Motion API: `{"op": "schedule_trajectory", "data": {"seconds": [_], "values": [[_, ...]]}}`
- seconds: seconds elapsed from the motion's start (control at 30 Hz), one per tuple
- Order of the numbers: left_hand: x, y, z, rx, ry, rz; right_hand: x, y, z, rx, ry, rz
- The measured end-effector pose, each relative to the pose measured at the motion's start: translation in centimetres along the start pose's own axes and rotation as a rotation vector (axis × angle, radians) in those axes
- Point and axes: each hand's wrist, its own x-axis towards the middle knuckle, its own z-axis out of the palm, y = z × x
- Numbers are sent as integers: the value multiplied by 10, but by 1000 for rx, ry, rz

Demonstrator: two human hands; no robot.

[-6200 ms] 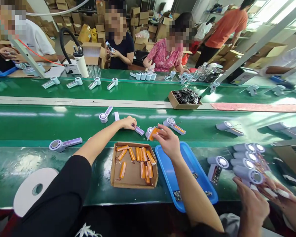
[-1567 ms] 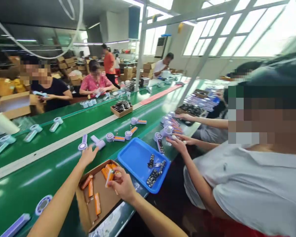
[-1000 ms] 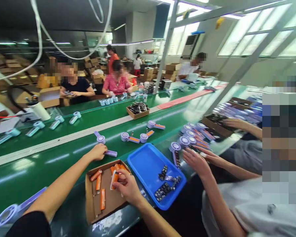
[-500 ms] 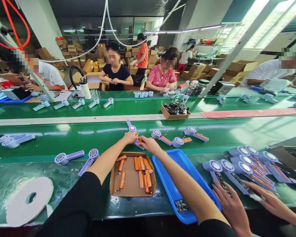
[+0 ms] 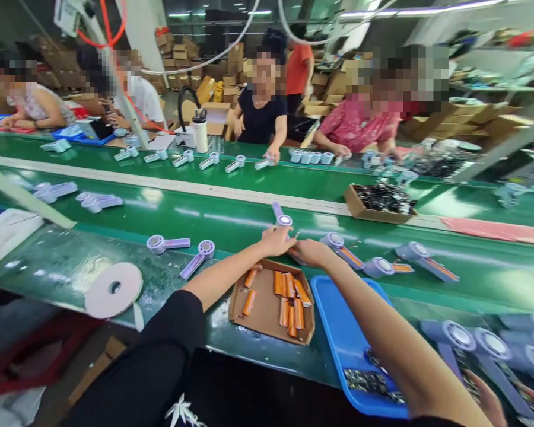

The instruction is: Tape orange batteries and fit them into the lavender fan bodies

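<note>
My left hand and my right hand meet on the green belt, just beyond a cardboard box of orange batteries. Both hands have their fingers curled over a small purple fan part between them, which is mostly hidden. The left hand presses down on it. What the right hand's fingertips pinch is hidden. Another purple fan lies just beyond my left hand.
A blue tray holding circuit boards sits right of the box. Purple fans lie on the belt to the right and left. A white tape roll is at left. Several people work across the line.
My right hand took an orange battery from the box and carried it to the fan part under my left hand. My view swung from the right back to the left.
</note>
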Motion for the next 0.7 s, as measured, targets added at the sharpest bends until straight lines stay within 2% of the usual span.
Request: {"op": "schedule_trajectory", "data": {"seconds": [0.07, 0.1, 0.13, 0.2, 0.27, 0.33, 0.37, 0.43, 0.5, 0.53, 0.6, 0.7], "values": [[-68, -30, -18, -38, 94, 59, -19, 8, 4, 19, 65, -70], [-112, -51, -31, -60, 171, 129, -32, 11, 10, 51, 135, -95], [-161, -75, -46, -60, 256, 140, -47, 13, 18, 116, 241, -115], [-265, -126, -80, 36, 355, -13, -83, 9, 35, 279, 420, -130], [-358, -174, -114, 91, 377, -164, -117, -5, 49, 456, 475, -141], [-426, -212, -139, 183, 343, -280, -144, -31, 54, 631, 445, -158], [-449, -225, -145, 246, 314, -329, -152, -47, 54, 717, 429, -168], [-473, -238, -148, 357, 248, -363, -158, -85, 50, 874, 432, -185], [-473, -231, -140, 422, 221, -314, -154, -129, 42, 1008, 457, -194], [-467, -219, -134, 440, 244, -266, -151, -152, 38, 1067, 454, -195], [-446, -185, -120, 492, 351, -170, -142, -197, 29, 1185, 367, -211], [-411, -130, -105, 538, 586, 11, -133, -256, 23, 1293, 111, -369]]}}
